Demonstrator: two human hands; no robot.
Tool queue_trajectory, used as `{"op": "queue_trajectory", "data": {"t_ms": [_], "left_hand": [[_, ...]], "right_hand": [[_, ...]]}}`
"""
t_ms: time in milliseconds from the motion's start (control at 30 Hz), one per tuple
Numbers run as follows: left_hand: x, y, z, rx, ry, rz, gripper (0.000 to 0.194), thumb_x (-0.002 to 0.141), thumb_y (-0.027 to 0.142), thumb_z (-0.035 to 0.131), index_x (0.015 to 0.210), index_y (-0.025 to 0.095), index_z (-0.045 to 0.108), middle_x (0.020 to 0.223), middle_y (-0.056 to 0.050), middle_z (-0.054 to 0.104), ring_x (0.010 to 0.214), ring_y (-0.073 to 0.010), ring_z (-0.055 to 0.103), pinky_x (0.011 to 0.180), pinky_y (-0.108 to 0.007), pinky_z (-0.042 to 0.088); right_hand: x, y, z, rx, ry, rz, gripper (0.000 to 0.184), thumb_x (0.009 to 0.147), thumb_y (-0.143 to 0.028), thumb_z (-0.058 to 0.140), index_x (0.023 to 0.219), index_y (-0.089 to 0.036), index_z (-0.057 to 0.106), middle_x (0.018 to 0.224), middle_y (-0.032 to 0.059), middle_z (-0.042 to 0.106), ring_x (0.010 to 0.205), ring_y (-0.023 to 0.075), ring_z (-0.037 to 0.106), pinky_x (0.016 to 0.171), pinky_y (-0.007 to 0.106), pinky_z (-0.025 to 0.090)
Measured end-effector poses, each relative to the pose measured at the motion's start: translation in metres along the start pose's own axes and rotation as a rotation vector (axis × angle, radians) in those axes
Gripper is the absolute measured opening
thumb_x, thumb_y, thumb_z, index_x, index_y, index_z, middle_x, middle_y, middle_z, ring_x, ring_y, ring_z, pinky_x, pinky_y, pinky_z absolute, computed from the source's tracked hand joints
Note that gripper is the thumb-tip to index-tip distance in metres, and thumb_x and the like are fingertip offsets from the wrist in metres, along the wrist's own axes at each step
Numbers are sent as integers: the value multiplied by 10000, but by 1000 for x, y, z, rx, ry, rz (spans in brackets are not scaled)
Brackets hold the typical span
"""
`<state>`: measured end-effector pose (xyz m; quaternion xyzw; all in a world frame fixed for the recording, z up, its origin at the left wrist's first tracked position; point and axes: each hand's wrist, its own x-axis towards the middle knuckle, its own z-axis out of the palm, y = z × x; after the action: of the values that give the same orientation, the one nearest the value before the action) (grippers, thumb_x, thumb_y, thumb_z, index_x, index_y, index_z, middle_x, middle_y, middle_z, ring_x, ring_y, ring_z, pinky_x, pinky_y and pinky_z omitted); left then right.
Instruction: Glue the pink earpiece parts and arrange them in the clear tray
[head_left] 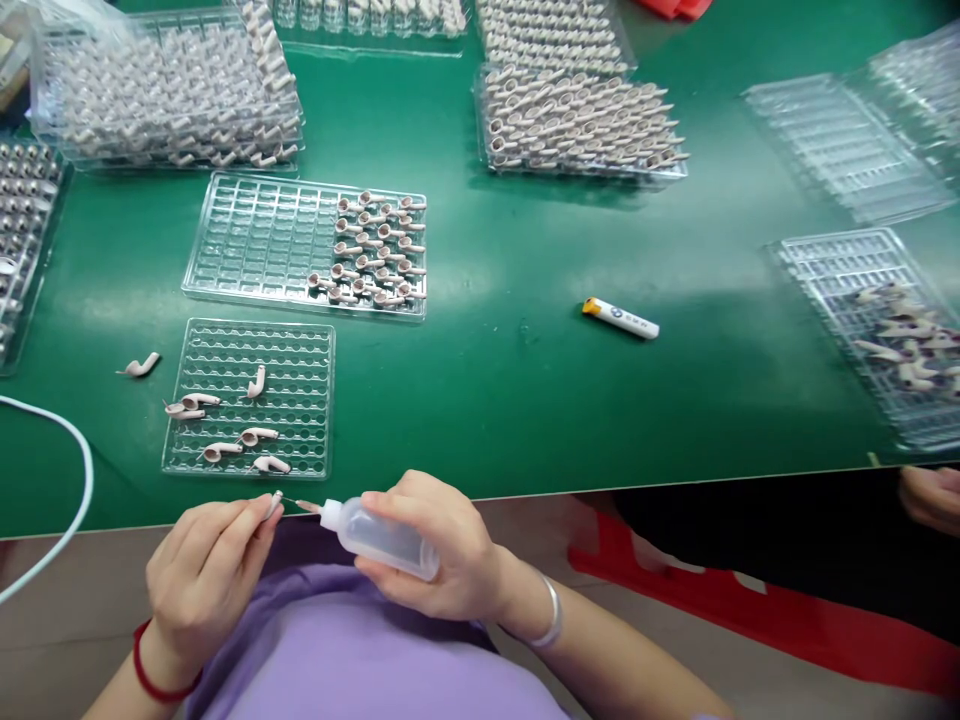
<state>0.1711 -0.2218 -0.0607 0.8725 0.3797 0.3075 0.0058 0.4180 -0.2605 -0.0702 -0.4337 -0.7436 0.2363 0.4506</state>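
Between the fingertips of my left hand (206,570) is a small pale earbud shell (274,503), mostly hidden by the fingers. My right hand (442,550) grips a translucent squeeze bottle (386,540) lying on its side, its thin needle tip (307,506) pointing left at the shell. Whether the needle touches the shell I cannot tell. Just beyond my hands, a small clear tray (255,345) carries several loose earbud shells (223,452). One more earbud shell (140,366) lies on the green table left of that tray.
A larger clear tray (255,240) behind is partly filled with shells. Stacked full trays (172,90) (577,120) stand farther back. A white-and-yellow glue-stick-like tube (621,318) lies mid-table. A white cable (82,460) curves at left. Another person's hand (930,497) is at the right edge.
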Motion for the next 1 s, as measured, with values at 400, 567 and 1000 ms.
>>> {"op": "queue_trajectory", "data": {"t_ms": [400, 567, 1000], "left_hand": [[-7, 42, 3, -1009, -507, -1207, 278, 814, 447, 674, 915, 213, 785, 828, -53, 780, 698, -196, 716, 625, -246, 572], [-2, 39, 15, -1101, -582, -1352, 375, 743, 522, 710, 864, 178, 793, 762, -61, 765, 644, -170, 661, 596, -219, 519], [5, 42, 20, -1095, -498, -1346, 325, 716, 494, 729, 773, 181, 795, 683, -48, 743, 609, -149, 615, 573, -201, 483]], "right_hand": [[-11, -14, 28, 4, 124, 50, 367, 837, -104, 607, 1188, -186, 537, 893, 71, 667, 777, 184, 616, 658, 315, 514], [-13, -10, 38, -174, 131, 13, 176, 856, -119, 582, 1022, -179, 585, 814, 46, 662, 755, 180, 583, 699, 343, 444], [-11, -9, 41, -223, 162, 27, 145, 857, -118, 557, 976, -196, 581, 813, 30, 664, 754, 167, 573, 711, 331, 425]]}}
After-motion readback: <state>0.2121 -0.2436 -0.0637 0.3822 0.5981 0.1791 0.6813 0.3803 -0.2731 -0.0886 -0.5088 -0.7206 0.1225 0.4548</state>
